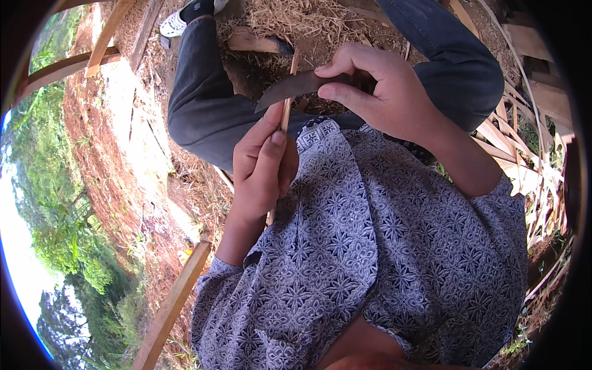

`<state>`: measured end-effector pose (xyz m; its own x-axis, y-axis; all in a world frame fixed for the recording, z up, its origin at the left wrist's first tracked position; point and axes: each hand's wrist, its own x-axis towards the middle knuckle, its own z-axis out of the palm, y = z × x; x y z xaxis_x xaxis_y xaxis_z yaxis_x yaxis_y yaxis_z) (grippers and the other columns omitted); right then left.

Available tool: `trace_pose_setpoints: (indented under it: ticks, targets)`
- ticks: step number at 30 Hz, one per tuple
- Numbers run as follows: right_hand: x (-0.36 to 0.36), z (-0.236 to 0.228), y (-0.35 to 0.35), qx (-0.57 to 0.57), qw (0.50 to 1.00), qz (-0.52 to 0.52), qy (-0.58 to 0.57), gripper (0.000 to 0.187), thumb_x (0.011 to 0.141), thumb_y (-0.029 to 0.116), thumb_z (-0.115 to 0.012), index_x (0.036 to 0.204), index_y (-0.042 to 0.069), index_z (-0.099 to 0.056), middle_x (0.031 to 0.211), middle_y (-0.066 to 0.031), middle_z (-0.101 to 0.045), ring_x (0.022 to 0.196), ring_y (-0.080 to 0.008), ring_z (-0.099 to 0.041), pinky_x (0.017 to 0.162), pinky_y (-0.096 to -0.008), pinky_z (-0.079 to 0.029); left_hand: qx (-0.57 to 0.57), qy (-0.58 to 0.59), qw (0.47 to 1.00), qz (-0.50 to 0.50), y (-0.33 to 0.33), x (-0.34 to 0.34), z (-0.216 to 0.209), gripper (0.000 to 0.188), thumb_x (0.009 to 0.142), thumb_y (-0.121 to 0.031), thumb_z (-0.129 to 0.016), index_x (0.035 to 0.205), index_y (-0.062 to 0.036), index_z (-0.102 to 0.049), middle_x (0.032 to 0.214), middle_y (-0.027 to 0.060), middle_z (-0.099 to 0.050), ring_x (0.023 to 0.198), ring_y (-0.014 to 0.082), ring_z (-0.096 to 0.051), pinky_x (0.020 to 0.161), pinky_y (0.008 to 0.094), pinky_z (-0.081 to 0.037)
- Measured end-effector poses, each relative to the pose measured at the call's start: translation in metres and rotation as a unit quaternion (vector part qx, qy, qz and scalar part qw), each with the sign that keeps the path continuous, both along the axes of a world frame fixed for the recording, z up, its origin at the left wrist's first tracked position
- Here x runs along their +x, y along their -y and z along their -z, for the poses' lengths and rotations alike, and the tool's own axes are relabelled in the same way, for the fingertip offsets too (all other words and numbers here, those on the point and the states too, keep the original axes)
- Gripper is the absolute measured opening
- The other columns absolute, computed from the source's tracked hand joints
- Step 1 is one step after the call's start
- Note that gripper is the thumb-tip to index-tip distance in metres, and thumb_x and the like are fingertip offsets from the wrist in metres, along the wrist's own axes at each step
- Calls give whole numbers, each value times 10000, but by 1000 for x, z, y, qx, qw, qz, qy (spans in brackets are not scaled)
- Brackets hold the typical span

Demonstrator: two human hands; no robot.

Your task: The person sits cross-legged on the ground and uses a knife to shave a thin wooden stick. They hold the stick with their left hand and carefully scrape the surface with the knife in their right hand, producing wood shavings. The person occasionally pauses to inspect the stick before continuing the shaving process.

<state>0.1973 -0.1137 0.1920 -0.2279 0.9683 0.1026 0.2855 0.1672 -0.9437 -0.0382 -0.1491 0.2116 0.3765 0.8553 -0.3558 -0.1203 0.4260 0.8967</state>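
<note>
My left hand [262, 161] is closed around a thin wooden stick [285, 115], which stands up past my thumb and pokes out again below the fist. In my right hand [385, 92] is a knife with a broad, dark blade [288, 87]. Thumb and fingers pinch the blade's rear part, and its handle is hidden in the palm. The blade lies across the stick just above my left fingers, its pointed end toward the left. Whether the edge bites into the wood I cannot tell.
Pale shavings [296, 18] cover the ground beyond my hands, beside a short wood block [256, 42]. Split strips [502, 132] lie in a heap at the right. A wooden post [172, 302] slants up at the lower left. My bent legs flank the work.
</note>
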Motion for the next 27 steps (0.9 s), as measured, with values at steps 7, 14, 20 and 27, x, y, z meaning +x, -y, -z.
trace_pose_setpoints:
  ticks: [7, 14, 20, 27]
  targets:
    - [17, 14, -5, 16, 992, 127, -7, 177, 938, 179, -759, 1066, 69, -706, 809, 6, -680, 676, -52, -610, 591, -240, -450, -13, -6, 1000, 23, -1, 6, -11, 565, 1066, -194, -431, 1554, 75, -330, 528, -62, -402, 399, 16, -308, 387, 208, -247]
    - [69, -10, -34, -71, 954, 280, -84, 116, 1037, 143, -607, 1061, 62, -528, 773, 15, -546, 529, -45, -482, 467, -205, -388, 11, 5, 1000, 28, 7, -11, -12, 606, 1066, -239, -465, 1552, 91, -314, 523, -73, -413, 403, 5, -306, 390, 210, -230]
    - [28, -5, -1, -19, 998, 40, -50, 171, 1021, 133, -654, 1147, 19, -666, 823, 18, -586, 671, -37, -542, 597, -215, -425, 32, -10, 999, 23, 0, 2, -11, 586, 1077, -233, -462, 1553, 80, -326, 520, -81, -388, 408, 5, -300, 396, 205, -228]
    - [5, -2, 3, -11, 1000, -17, 0, 190, 904, 141, -786, 1042, 40, -702, 879, -25, -705, 710, -59, -629, 625, -235, -470, -104, 114, 980, -125, 13, 10, -9, 566, 1087, -232, -451, 1558, 60, -335, 523, -79, -370, 409, 8, -296, 396, 203, -235]
